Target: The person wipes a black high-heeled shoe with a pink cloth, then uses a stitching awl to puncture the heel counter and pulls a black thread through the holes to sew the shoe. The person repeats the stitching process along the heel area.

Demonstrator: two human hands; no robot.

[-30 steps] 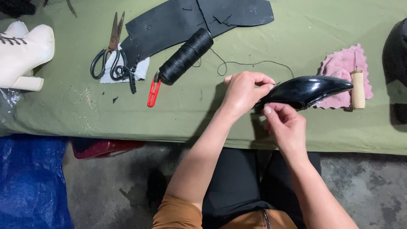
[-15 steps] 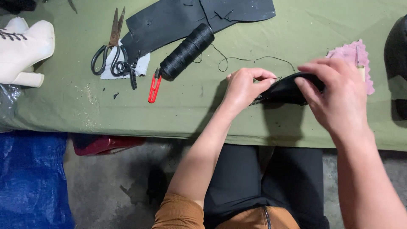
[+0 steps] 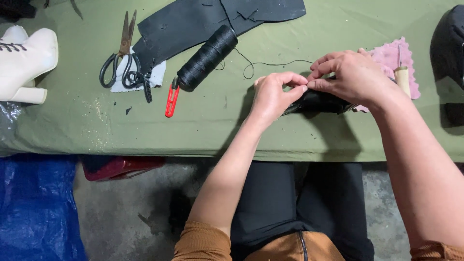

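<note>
Left hand (image 3: 273,94) pinching black shoe piece (image 3: 319,101) on green worktop (image 3: 217,130), right hand (image 3: 355,77) closed over it, fingertips meeting, perhaps gripping thread, black spool (image 3: 207,58) nearby

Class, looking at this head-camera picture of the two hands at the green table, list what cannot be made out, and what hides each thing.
- Black shoe piece, head view: mostly covered by the left hand and right hand.
- What the fingertips pinch: too small to tell.
- Dark object: cut off by the right edge.
- White boot: cut off by the left edge.
</note>
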